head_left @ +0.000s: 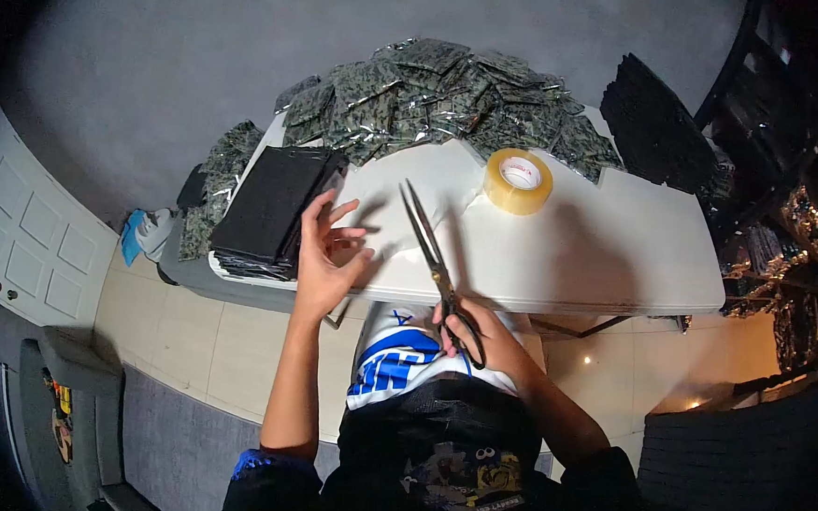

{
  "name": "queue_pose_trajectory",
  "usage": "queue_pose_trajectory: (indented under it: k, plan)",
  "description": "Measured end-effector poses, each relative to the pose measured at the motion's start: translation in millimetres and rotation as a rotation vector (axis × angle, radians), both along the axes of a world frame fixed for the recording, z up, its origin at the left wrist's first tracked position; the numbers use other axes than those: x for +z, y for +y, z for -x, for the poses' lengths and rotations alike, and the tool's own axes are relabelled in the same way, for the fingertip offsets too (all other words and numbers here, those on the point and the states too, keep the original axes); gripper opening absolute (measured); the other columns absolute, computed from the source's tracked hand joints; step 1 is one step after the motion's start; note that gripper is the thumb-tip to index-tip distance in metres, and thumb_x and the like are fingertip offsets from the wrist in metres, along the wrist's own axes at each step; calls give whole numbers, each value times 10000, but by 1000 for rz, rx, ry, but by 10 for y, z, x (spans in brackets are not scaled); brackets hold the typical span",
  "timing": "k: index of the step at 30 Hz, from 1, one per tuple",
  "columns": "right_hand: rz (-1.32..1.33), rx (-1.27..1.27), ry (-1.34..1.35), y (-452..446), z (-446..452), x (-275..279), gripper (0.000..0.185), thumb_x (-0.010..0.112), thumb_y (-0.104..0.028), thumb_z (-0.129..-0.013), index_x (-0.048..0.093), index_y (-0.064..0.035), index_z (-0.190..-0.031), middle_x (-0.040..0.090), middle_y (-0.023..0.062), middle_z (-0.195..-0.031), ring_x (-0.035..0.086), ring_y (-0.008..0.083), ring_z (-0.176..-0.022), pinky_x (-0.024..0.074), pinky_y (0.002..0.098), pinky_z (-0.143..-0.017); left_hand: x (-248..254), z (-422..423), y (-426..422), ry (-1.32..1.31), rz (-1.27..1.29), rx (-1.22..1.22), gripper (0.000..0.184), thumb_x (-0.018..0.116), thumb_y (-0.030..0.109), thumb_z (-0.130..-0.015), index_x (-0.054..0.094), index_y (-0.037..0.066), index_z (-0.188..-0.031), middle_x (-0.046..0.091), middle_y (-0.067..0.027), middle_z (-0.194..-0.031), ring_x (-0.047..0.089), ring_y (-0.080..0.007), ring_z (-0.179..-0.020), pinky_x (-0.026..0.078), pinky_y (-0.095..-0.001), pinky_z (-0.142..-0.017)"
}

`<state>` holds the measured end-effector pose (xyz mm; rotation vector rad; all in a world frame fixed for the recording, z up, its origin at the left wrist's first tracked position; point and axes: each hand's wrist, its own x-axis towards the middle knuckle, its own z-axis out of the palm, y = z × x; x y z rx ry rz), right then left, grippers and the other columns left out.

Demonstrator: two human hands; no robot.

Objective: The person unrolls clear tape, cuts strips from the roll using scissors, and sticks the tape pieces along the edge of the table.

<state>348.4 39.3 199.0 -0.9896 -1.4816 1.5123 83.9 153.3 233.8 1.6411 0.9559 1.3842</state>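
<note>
My right hand (479,333) is closed around the black handles of a pair of scissors (428,237). The long blades point up and away over the table's front edge, slightly apart at the tip. My left hand (326,254) is raised with its fingers spread and nothing visible in it. It is just right of a stack of flat black packs (274,200); whether it touches them I cannot tell. A roll of clear tape (518,181) lies on the white table (634,251), beyond and to the right of the scissors.
Camouflage-patterned pieces in clear plastic (438,93) are heaped along the table's far side. More lie at the left on a grey seat (209,187). A dark stack (665,126) stands at the back right, near a rack with shiny packs (775,245).
</note>
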Motion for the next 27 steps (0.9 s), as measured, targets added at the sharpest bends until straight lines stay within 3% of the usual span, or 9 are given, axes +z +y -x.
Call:
queue_pose_trajectory:
  k: [4, 10, 21, 27]
  plan:
    - [41, -37, -16, -6, -108, -66, 272, 507, -293, -1142, 577, -31, -1164, 615, 38, -769, 615, 123, -685, 510, 296, -649, -95, -160, 26, 54, -18, -30, 974, 716, -203, -789, 283, 128, -1596, 588, -177, -1462, 681, -140, -1006, 584, -290, -874]
    - [15, -2, -16, -6, -81, -109, 276, 510, -290, -1141, 583, -25, -1153, 614, 41, -766, 611, 124, -681, 507, 295, -646, -73, -239, 83, -74, 86, -58, 946, 700, -212, -799, 291, 117, -1587, 613, -189, -1406, 688, -105, -878, 595, -259, -823]
    - [93, 64, 10, -236, -140, 53, 262, 568, -286, -1113, 606, -31, -1158, 618, 31, -804, 609, 123, -738, 511, 292, -681, 247, -113, 56, -193, 66, -80, 990, 671, -230, -813, 241, 136, -1626, 633, -185, -1331, 718, -116, -870, 588, -257, -820]
    - [104, 120, 56, -371, -244, -174, 287, 592, -327, -1086, 594, -49, -1158, 608, 25, -818, 609, 133, -753, 518, 317, -730, 352, -98, 18, -206, 85, -39, 1020, 676, -234, -814, 207, 155, -1631, 605, -165, -1304, 737, -149, -863, 620, -293, -814]
